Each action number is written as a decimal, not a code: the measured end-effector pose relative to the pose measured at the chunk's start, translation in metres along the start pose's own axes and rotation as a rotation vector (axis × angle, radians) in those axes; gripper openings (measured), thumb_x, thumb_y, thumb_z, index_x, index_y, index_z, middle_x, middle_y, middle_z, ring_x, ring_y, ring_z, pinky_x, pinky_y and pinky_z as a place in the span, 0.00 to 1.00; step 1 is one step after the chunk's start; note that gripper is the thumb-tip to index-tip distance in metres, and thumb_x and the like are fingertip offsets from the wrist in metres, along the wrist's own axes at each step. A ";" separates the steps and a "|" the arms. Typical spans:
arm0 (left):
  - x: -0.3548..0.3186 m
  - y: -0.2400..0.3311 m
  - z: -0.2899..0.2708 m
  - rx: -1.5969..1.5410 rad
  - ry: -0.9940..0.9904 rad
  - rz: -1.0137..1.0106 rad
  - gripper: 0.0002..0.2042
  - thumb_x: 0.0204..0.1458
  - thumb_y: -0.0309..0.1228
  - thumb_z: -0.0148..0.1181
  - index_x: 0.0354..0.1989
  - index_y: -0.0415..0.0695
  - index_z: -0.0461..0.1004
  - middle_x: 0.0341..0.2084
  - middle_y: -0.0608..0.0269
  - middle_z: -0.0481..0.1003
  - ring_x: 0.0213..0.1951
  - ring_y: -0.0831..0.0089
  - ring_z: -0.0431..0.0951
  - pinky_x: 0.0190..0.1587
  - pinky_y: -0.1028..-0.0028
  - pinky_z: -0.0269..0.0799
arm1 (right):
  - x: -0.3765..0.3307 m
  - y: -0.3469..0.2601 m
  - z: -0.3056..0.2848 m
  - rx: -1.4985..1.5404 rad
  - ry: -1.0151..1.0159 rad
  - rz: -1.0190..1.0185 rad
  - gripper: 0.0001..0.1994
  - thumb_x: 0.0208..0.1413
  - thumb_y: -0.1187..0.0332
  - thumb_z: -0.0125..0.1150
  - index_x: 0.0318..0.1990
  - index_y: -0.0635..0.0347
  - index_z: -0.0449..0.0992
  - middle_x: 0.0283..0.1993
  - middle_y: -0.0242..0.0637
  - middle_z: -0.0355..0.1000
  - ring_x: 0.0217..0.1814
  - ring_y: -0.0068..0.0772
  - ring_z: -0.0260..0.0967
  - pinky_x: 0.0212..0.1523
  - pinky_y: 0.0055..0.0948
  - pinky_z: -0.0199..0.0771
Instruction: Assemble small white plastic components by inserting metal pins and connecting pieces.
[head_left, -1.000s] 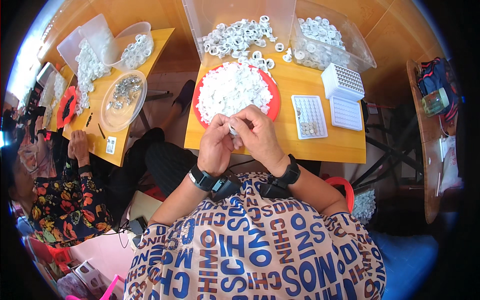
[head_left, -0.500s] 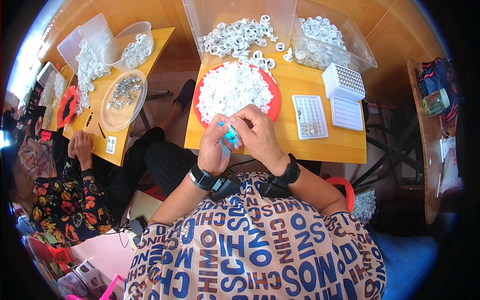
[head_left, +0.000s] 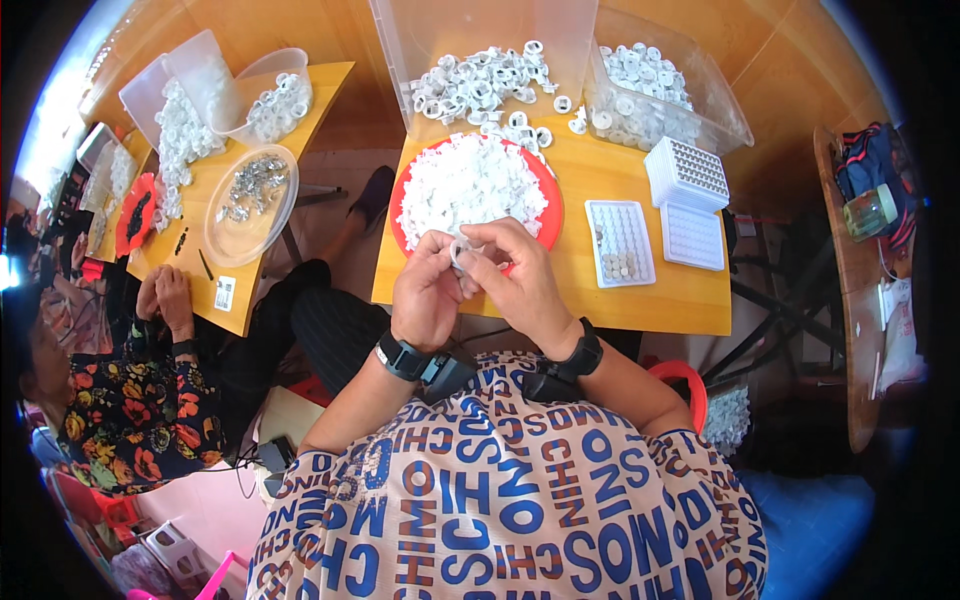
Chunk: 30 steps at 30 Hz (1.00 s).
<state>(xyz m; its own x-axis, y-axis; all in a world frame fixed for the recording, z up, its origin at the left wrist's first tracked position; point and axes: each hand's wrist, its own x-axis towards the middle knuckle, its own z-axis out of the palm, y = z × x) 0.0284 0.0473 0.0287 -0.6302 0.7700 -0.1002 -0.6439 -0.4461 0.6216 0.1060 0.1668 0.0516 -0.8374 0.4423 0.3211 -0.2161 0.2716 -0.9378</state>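
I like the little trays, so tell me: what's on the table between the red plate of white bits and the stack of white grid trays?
In the head view, a flat white tray with small pockets lies between the red plate and the stacked grid trays.

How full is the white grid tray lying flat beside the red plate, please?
Mostly empty: the white grid tray shows small pieces only in its near rows; the remaining cells look bare.

Beige short-sleeved shirt (head_left: 500, 500) printed with blue and brown letters, black wristband on each wrist, bare forearms
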 end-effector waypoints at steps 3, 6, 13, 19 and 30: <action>0.001 0.001 -0.002 -0.006 0.043 0.017 0.03 0.60 0.28 0.44 0.38 0.43 0.65 0.31 0.62 0.72 0.31 0.75 0.73 0.36 0.76 0.71 | 0.000 -0.014 -0.005 -0.183 0.007 -0.153 0.15 0.48 0.71 0.66 0.44 0.62 0.74 0.38 0.40 0.72 0.39 0.36 0.71 0.39 0.30 0.72; 0.002 0.000 -0.002 0.008 0.018 0.038 0.03 0.61 0.28 0.44 0.38 0.43 0.65 0.32 0.63 0.72 0.33 0.76 0.73 0.37 0.76 0.72 | 0.001 -0.017 -0.006 -0.288 -0.004 -0.298 0.18 0.43 0.74 0.68 0.44 0.62 0.75 0.42 0.42 0.73 0.42 0.40 0.72 0.44 0.33 0.72; 0.000 0.000 0.000 -0.005 -0.019 0.037 0.03 0.62 0.28 0.44 0.38 0.44 0.64 0.32 0.65 0.71 0.33 0.77 0.73 0.37 0.76 0.72 | 0.000 -0.013 -0.003 -0.341 -0.019 -0.327 0.18 0.44 0.76 0.65 0.46 0.59 0.73 0.40 0.40 0.74 0.43 0.43 0.70 0.43 0.35 0.71; -0.003 0.001 0.003 0.018 0.026 0.033 0.03 0.62 0.28 0.44 0.38 0.45 0.64 0.32 0.66 0.71 0.32 0.79 0.72 0.35 0.77 0.70 | 0.000 -0.016 -0.002 -0.390 -0.036 -0.355 0.18 0.44 0.78 0.64 0.46 0.59 0.73 0.40 0.40 0.74 0.43 0.43 0.70 0.43 0.36 0.71; -0.003 -0.002 0.005 0.048 0.027 0.028 0.03 0.61 0.28 0.44 0.38 0.45 0.63 0.31 0.66 0.70 0.31 0.80 0.70 0.34 0.79 0.68 | -0.003 -0.016 0.000 -0.355 0.012 -0.394 0.18 0.45 0.81 0.62 0.45 0.57 0.74 0.37 0.38 0.74 0.40 0.41 0.71 0.40 0.34 0.71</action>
<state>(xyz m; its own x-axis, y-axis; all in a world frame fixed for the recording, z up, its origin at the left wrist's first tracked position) 0.0335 0.0478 0.0320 -0.6591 0.7450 -0.1027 -0.6050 -0.4442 0.6609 0.1118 0.1615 0.0659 -0.7207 0.2576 0.6436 -0.3281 0.6911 -0.6440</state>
